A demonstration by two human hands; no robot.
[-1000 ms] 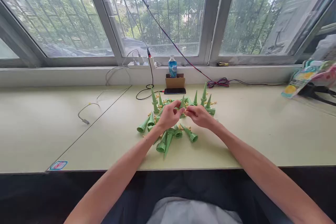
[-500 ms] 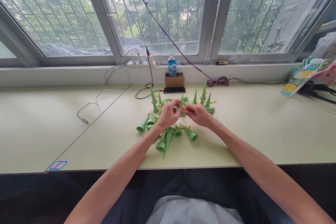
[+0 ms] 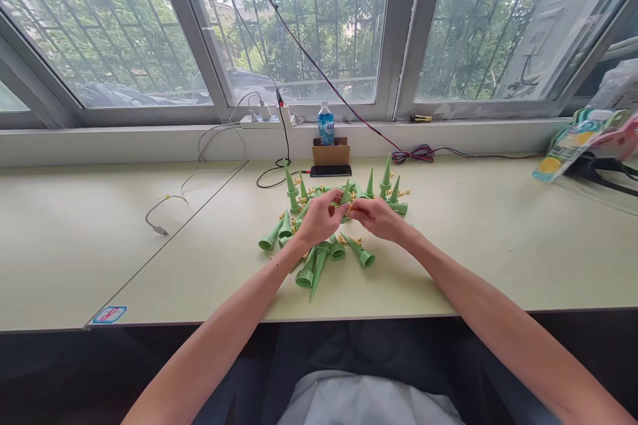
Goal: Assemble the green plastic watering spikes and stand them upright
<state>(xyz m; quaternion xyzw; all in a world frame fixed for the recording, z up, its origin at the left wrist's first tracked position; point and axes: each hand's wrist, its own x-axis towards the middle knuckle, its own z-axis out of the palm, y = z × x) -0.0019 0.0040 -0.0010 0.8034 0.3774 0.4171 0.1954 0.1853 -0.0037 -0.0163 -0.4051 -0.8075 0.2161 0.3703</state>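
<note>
My left hand (image 3: 319,218) is closed around a green plant watering spike (image 3: 345,193), whose pointed tip rises above the fingers. Pinched in the fingertips of my right hand (image 3: 377,218) is a small yellow valve (image 3: 349,208), against the side of that spike; the fingers partly hide the contact. More green spikes surround both hands. One spike (image 3: 359,252) lies on its side just below them, and another pair (image 3: 319,265) points toward the table's front edge. Some stand upright behind, such as the tall spike (image 3: 386,176) to the right. Yellow valves (image 3: 405,193) lie among them.
A phone (image 3: 331,171) with a cable lies behind the pile, before a small cardboard box (image 3: 331,155) and a blue-labelled bottle (image 3: 326,126). A coiled cable (image 3: 413,154) rests at the back. A white cable (image 3: 159,229) is at left, packaged items (image 3: 568,149) at far right.
The right-hand fingers have shifted very slightly at the yellow valve. Both hands otherwise stay in place, and the spikes around them have not moved.
</note>
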